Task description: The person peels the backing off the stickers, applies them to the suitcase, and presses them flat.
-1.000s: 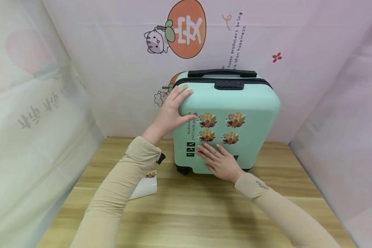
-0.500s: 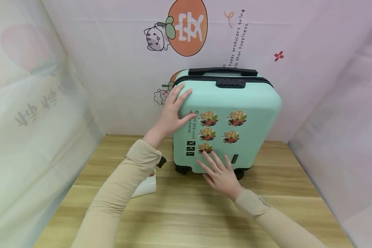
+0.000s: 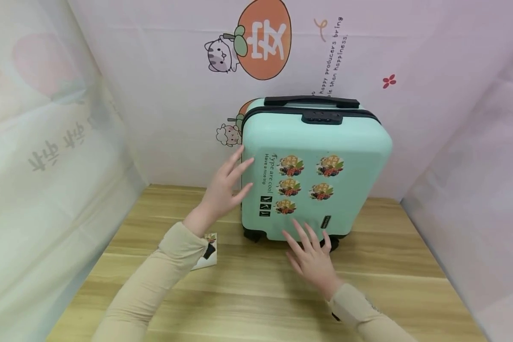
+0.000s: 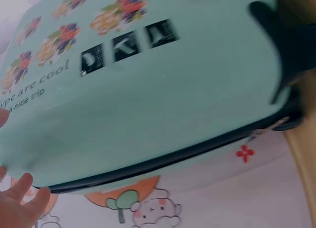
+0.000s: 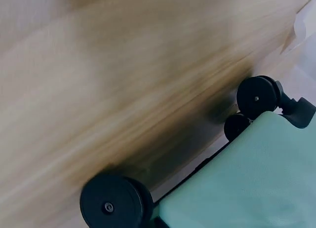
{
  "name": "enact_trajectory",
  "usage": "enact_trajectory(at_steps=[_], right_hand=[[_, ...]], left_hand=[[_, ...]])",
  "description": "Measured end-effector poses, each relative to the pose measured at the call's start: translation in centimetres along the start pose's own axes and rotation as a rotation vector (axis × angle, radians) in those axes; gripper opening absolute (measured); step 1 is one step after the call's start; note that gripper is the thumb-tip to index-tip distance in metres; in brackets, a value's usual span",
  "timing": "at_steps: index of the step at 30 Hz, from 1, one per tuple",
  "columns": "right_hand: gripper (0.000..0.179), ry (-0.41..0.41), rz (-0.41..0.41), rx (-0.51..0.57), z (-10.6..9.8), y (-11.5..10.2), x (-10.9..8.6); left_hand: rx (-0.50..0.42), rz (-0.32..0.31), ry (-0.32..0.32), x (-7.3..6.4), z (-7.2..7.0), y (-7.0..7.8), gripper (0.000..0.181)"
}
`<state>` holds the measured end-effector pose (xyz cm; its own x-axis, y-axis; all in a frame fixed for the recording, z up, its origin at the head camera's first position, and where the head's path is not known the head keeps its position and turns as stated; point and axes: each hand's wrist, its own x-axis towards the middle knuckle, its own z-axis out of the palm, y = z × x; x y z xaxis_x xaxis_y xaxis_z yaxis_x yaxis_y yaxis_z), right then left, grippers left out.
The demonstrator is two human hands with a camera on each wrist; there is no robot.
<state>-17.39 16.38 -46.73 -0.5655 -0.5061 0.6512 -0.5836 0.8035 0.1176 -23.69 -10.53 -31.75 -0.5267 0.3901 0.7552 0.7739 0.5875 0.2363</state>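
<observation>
A mint-green suitcase (image 3: 355, 147) stands upright on the wooden table, its front carrying several round fruit stickers. The lowest sticker (image 3: 285, 207) is in the left column, beside small black printed icons (image 3: 265, 206). My left hand (image 3: 220, 192) is at the case's left edge with its fingers spread and holds nothing; whether the fingertips touch the case I cannot tell. Part of that hand also shows in the left wrist view. Below the lowest sticker, before the case's bottom, my right hand (image 3: 313, 263) has its fingers spread with nothing in them. The right wrist view shows black wheels (image 5: 111, 203) but no hand.
A white sticker sheet (image 3: 212, 260) lies on the table (image 3: 248, 304), partly hidden by the left wrist. Printed cloth walls (image 3: 154, 95) enclose the back and both sides. A black carry handle (image 3: 312, 100) and a combination lock (image 3: 322, 118) top the case.
My right hand has drawn down off the case front, uncovering the lowest left sticker. My left hand has come down and left from the case's upper left corner.
</observation>
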Motion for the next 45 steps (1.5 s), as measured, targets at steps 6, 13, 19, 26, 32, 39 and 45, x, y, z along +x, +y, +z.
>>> enact_trajectory(at_steps=[6, 13, 19, 26, 32, 39, 45], right_hand=[[0.055, -0.072, 0.122, 0.071, -0.1, -1.1, -1.0], [0.051, -0.277, 0.303, 0.200, 0.5, -3.7, -2.5], [0.061, -0.415, 0.296, 0.215, 1.5, -5.4, -2.0], [0.081, -0.514, 0.062, 0.239, 4.0, -7.7, -0.3], [0.095, -0.497, -0.063, 0.192, 6.0, -9.2, 1.3], [0.103, -0.606, -0.111, 0.153, 7.1, -10.1, 2.6], [0.097, -0.690, -0.148, 0.186, 7.1, -10.5, 3.6]], left_hand=[[0.048, -0.121, -0.078, -5.2, -0.2, -0.1, 0.052], [0.081, -0.229, -0.150, -11.5, -0.4, -1.4, 0.054], [0.083, -0.389, -0.240, -15.5, -0.4, -2.5, 0.053], [0.092, -0.586, -0.382, -20.4, -0.4, -4.4, 0.055], [0.072, -0.680, -0.590, -22.9, -0.2, -5.5, 0.051], [-0.004, -0.734, -0.755, -24.6, 0.9, -5.9, 0.054], [0.007, -0.726, -0.749, -24.3, 1.2, -5.4, 0.054]])
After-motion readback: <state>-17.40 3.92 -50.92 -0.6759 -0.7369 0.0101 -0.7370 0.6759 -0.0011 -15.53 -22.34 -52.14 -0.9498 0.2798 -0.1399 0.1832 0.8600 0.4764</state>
